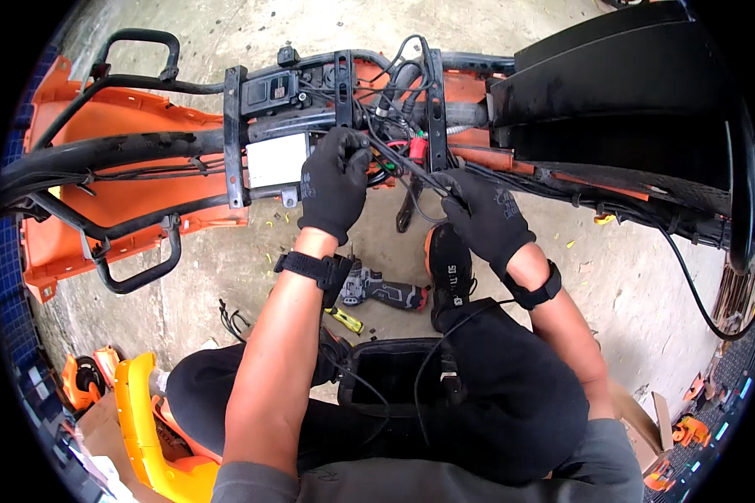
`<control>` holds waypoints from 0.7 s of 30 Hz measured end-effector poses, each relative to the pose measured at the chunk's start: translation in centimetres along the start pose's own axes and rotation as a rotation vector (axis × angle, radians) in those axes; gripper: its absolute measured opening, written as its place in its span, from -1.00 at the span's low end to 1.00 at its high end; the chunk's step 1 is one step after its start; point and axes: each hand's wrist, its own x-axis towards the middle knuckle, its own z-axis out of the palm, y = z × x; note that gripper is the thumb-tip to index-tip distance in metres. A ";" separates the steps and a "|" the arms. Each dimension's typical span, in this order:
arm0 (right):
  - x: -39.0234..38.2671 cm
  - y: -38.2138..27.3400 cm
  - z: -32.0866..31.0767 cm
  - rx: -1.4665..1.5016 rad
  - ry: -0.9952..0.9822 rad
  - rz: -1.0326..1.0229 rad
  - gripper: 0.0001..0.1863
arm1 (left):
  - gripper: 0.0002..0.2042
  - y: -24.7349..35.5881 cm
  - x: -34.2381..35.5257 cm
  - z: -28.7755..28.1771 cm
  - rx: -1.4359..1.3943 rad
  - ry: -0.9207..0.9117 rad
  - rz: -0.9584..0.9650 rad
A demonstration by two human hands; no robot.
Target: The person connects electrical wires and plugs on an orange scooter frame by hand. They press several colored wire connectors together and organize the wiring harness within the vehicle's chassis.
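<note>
Both black-gloved hands were in the wiring! The left hand (335, 183) was curled shut, pinching a thin black cable (403, 164). The cable ran slantwise, down to the right hand (482, 210), which was closed on its lower end, just beside a red connector (417, 149).

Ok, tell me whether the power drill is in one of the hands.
No, the power drill lies on the concrete floor while both gloved hands work at the black cables.

bare grey concrete floor (612, 277) in daylight, flecked with small yellow scraps (278, 220); blue tiled strip (8, 277) along the left.
</note>
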 end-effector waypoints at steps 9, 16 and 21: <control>-0.2 -0.2 -0.9 -0.139 0.285 -0.035 -0.65 | -0.59 0.8 0.1 0.0 0.077 -0.023 0.167; 1.7 -4.4 -3.0 0.454 0.329 0.176 -0.75 | -0.73 0.8 -0.3 0.0 0.094 -0.059 0.142; 4.7 -4.0 -4.1 -0.360 0.390 -0.222 -0.71 | -0.79 0.5 -0.3 0.1 -0.053 -0.025 0.089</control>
